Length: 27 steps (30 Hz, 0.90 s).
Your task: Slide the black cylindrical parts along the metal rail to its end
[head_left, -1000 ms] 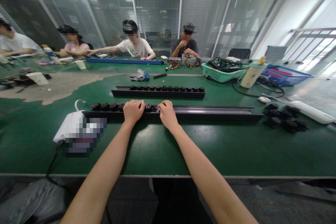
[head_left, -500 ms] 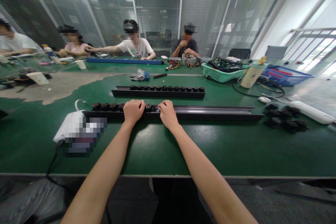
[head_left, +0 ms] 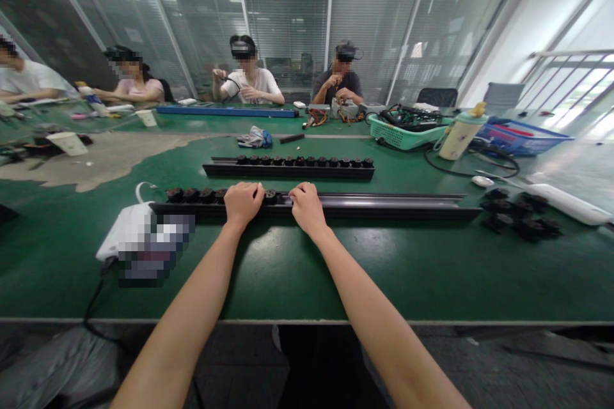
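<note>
A long black rail (head_left: 398, 206), a channel with raised edges, lies across the table before me. Several round-topped black modules (head_left: 190, 195) sit in a row in its left part. My left hand (head_left: 244, 204) is closed over the rail and the modules there, its fingertips hidden on the far side. Just right of it, one more module (head_left: 271, 196) shows between my hands. My right hand (head_left: 307, 204) has its fingers bent over the rail beside that module, thumb side toward it. More loose black modules (head_left: 518, 214) lie in a cluster past the rail's right end.
Behind it lies a shorter black rail (head_left: 288, 170) filled with similar modules. A white adapter (head_left: 127, 230) and a blurred flat item (head_left: 153, 262) lie at left. Farther back are a green basket (head_left: 407, 137), a bottle (head_left: 461, 135), a glove (head_left: 255, 137) and several people across the table.
My hands and the rail stay practically in place. Across the table, the person in white has drawn back an outstretched arm and now holds a dark cable up.
</note>
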Tool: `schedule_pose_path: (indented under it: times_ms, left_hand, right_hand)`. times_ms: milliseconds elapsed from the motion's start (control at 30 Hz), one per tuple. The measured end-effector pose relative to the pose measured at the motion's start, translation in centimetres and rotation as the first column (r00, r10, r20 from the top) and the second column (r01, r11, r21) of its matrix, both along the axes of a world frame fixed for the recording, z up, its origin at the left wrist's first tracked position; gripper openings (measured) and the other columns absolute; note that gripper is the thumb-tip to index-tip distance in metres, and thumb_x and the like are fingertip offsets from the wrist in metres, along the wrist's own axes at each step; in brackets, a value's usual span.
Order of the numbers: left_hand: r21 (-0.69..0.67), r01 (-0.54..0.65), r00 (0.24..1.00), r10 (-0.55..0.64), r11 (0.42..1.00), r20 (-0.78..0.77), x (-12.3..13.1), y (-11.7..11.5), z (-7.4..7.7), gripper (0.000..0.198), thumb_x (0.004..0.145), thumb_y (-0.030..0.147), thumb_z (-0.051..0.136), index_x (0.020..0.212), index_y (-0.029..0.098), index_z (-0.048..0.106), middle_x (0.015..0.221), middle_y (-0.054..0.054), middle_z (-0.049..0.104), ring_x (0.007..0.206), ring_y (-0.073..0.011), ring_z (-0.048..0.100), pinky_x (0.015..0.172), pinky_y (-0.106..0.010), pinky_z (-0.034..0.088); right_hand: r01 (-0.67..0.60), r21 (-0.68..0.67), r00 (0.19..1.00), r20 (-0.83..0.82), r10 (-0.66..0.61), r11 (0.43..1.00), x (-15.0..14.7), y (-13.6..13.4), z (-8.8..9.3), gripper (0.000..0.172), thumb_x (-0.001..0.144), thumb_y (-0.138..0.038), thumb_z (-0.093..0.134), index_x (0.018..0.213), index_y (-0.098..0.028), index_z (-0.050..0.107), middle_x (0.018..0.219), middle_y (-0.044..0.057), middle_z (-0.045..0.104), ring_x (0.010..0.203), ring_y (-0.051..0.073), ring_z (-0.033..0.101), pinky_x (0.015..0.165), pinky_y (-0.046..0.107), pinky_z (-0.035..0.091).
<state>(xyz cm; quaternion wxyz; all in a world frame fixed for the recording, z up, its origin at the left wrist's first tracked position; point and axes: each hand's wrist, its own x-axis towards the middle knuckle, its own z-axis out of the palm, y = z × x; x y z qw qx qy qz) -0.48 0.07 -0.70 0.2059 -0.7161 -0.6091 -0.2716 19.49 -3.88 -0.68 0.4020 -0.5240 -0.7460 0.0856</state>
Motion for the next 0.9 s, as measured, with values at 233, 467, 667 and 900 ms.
schedule_pose_path:
  times_ms: [233, 467, 667, 900]
  left_hand:
    - [-0.004, -0.001, 1.0, 0.001, 1.0, 0.001, 0.03, -0.07, 0.07, 0.047, 0.102, 0.038, 0.036, 0.076, 0.02, 0.071, 0.089, -0.012, 0.077, 0.085, -0.0273, 0.067, 0.074, -0.039, 0.041]
    - [-0.009, -0.013, 1.0, 0.013, 1.0, -0.003, 0.0, -0.01, 0.02, 0.05, 0.103, 0.038, 0.034, 0.082, 0.018, 0.074, 0.092, -0.013, 0.077, 0.087, -0.0275, 0.068, 0.075, -0.038, 0.042]
    - [0.004, -0.004, 1.0, 0.004, 1.0, 0.002, -0.01, 0.02, -0.05, 0.049, 0.102, 0.038, 0.035, 0.079, 0.019, 0.074, 0.088, -0.012, 0.076, 0.085, -0.0272, 0.067, 0.074, -0.038, 0.042]
    - [-0.003, -0.01, 1.0, 0.01, 1.0, -0.001, 0.03, -0.05, -0.06, 0.049, 0.103, 0.038, 0.035, 0.077, 0.019, 0.072, 0.088, -0.012, 0.076, 0.085, -0.0271, 0.067, 0.073, -0.038, 0.04]
  right_hand:
    - [0.005, -0.024, 1.0, 0.001, -0.005, 1.0, 0.03, 0.04, 0.03, 0.038, 0.089, 0.0, 0.043, 0.099, -0.019, 0.075, 0.114, 0.013, 0.062, 0.116, 0.026, 0.05, 0.097, 0.038, 0.049]
    - [0.01, -0.037, 1.0, -0.002, -0.01, 0.999, 0.14, -0.01, 0.29, 0.036, 0.09, -0.001, 0.044, 0.096, -0.018, 0.074, 0.112, 0.013, 0.063, 0.115, 0.025, 0.051, 0.097, 0.037, 0.048]
    - [0.013, -0.038, 1.0, 0.009, -0.013, 0.999, 0.23, -0.09, 0.44, 0.035, 0.089, -0.001, 0.045, 0.094, -0.019, 0.074, 0.111, 0.012, 0.062, 0.113, 0.025, 0.05, 0.094, 0.036, 0.048]
    - [0.015, -0.055, 1.0, 0.019, -0.014, 0.998, 0.29, -0.15, 0.59, 0.034, 0.09, -0.001, 0.046, 0.096, -0.019, 0.074, 0.112, 0.012, 0.063, 0.114, 0.024, 0.05, 0.094, 0.035, 0.047]
